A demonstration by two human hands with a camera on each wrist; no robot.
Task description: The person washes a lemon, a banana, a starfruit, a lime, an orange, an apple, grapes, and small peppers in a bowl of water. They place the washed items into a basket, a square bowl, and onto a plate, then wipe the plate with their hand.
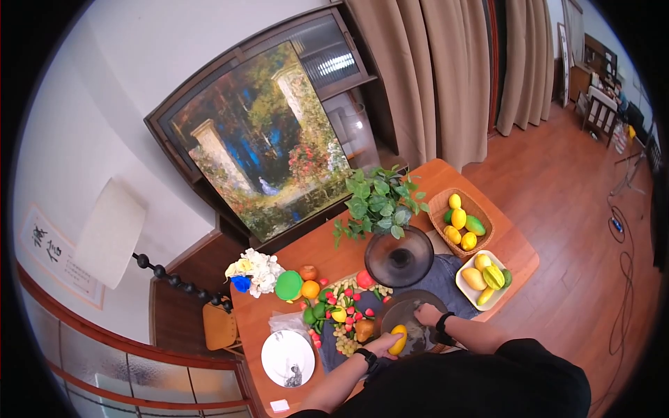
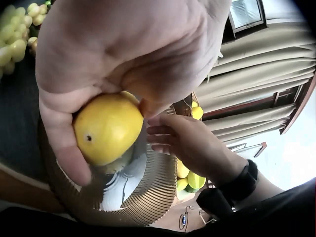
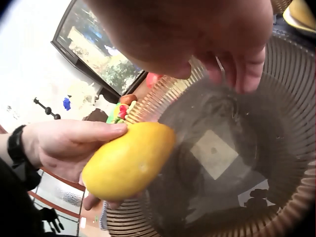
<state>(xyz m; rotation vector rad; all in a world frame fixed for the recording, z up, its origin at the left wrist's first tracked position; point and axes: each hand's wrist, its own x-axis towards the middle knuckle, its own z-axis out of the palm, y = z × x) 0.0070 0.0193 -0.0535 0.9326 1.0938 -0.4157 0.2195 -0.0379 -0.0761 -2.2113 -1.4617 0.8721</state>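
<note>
The left hand (image 1: 383, 345) grips a yellow mango-like fruit (image 3: 129, 160) over the left part of a ribbed, see-through bowl (image 3: 296, 197) that holds water. In the left wrist view, the thumb and fingers of the left hand (image 2: 118, 54) lie round the fruit (image 2: 108, 129). Above the bowl's far side is the right hand (image 3: 197, 39), its fingers pointing down and loosely bent, with nothing seen in them. A pale square (image 3: 214, 154) shows through the bowl's bottom.
Beyond the bowl stands a dark round dish (image 1: 398, 256) by a leafy plant (image 1: 380, 198). At right are a wicker basket (image 1: 435, 202) and a tray (image 1: 481, 303) of fruit. Grapes (image 1: 346, 345) and small fruits lie at left, near a white plate (image 1: 282, 359).
</note>
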